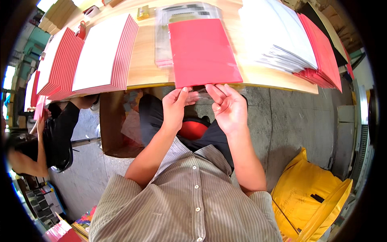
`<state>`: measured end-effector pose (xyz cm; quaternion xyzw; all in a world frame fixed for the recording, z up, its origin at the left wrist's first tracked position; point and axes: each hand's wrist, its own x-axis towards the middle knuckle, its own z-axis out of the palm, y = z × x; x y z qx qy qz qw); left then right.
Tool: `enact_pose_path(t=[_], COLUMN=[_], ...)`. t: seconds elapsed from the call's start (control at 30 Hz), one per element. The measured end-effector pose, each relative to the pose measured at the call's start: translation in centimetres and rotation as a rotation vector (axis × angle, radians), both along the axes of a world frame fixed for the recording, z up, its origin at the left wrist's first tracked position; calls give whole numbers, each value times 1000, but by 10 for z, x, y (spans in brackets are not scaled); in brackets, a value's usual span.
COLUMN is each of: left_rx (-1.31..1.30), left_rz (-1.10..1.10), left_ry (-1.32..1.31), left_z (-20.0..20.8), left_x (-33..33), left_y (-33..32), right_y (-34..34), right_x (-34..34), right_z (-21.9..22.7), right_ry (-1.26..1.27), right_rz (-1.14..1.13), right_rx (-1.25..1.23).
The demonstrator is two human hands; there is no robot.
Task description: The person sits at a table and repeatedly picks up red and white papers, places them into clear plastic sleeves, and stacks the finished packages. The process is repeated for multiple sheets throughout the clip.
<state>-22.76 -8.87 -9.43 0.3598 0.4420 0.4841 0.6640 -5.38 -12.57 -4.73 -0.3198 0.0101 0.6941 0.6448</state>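
A flat red booklet (203, 52) lies in front of me at the table's near edge, and shiny creases suggest a clear plastic sleeve around it. Clear film (201, 93) hangs over the edge between my hands. My left hand (175, 105) is closed on the film at the booklet's near left corner, thumb on top. At the near right part, my right hand (230, 108) is turned palm up, its fingers curled and closed at the film's edge. Under the booklet's left side sits a pile of clear plastic sleeves (162, 46).
White-topped stacks with red edges (102, 52) stand on the table's left. White sheets (278, 36) and red covers (322, 52) are piled at the right. Below are a cardboard box (111, 125) and a yellow sack (306, 193). A co-worker's arm (38, 139) shows at far left.
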Motion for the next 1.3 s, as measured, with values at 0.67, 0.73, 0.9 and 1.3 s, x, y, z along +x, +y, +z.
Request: enact_pose_path(t=[0.67, 0.73, 0.9, 1.3], left_rx=[-128, 129, 1289, 1165], left_rz=[-43, -108, -182, -344], left_ry=[143, 367, 889, 1080], left_z=[-8, 3, 27, 9], left_x=[-38, -19, 52, 89], left_y=[-12, -31, 21, 45], right_y=[2, 4, 8, 8], right_x=[30, 31, 37, 50], right_z=[-66, -66, -66, -68], right_ry=[-566, -545, -547, -521], right_rz=[-54, -48, -33, 8], right_rx=[23, 45, 34, -1])
